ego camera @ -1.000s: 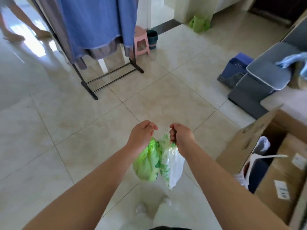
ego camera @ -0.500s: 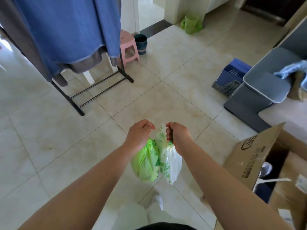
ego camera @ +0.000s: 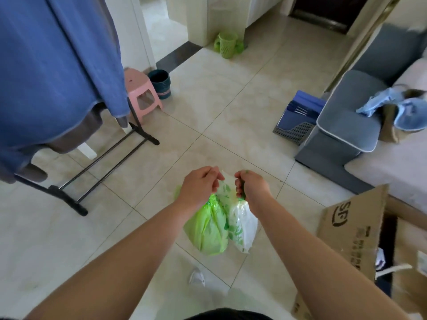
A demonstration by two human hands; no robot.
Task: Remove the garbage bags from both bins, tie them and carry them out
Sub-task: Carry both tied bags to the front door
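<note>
Hanging over a drying rack (ego camera: 104, 158) at the far left, a large blue cloth (ego camera: 53, 65) fills that corner. It is cut off by the frame and hides most of the rack, so only the black floor bars show. Just right of it stands a pink stool (ego camera: 141, 93), with a dark teal bin (ego camera: 160, 84) close behind, partly hidden by the stool. Farther off, by a wall corner, stands a green mesh bin (ego camera: 227, 46); something green flanks it, too blurred to name.

In the near middle, two bare forearms reach out over the tiled floor (ego camera: 231, 107). The left hand (ego camera: 199, 185) has its fingers curled tight round the gathered neck of a green garbage bag (ego camera: 205, 229). The right hand (ego camera: 253, 188) clenches the neck of a white garbage bag (ego camera: 242, 229) with green print. Both bags hang in the air, touching side by side. Their tops are hidden inside the fists, so any knots cannot be made out.

To the right, a blue file holder (ego camera: 300, 112) sits against a grey sofa (ego camera: 346, 121) with a pale blue cloth (ego camera: 379, 105) on it. At the near right, an open cardboard box (ego camera: 353, 234) is cut off, its contents unclear.
</note>
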